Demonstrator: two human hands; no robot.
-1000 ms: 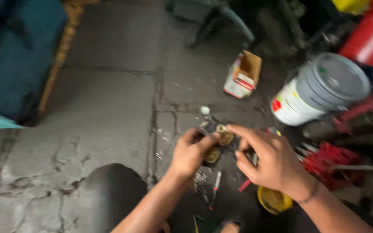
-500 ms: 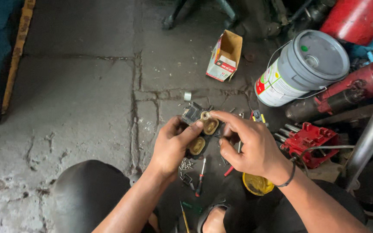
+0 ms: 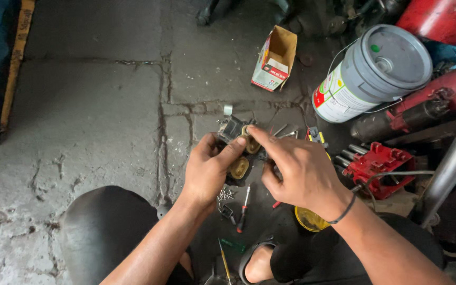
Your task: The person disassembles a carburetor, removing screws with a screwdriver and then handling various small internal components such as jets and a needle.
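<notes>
Clearly a repair workshop, judging by the cracked, oil-stained concrete floor (image 3: 96,121). Around a grey lidded pail (image 3: 376,71): red machine parts (image 3: 378,163) just below (greasy), an open cardboard box (image 3: 274,59) to its left, screwdrivers (image 3: 243,207) and loose screws (image 3: 225,194) farther down-left.

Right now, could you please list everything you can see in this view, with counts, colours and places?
Small assembly: one, dark with tan parts, held in both hands.
Screwdriver: one, red handle, on floor below the hands.
Loose screws: several, grey, by the left wrist.
Carton: one, open, brown and red, upper centre.
Pail: one, grey, on its side, upper right.
Red tool: one, right.
Yellow dish: one, under the right wrist.
Concrete floor: grey, cracked.
Left hand: gripping the assembly.
Right hand: fingers on it.
</notes>
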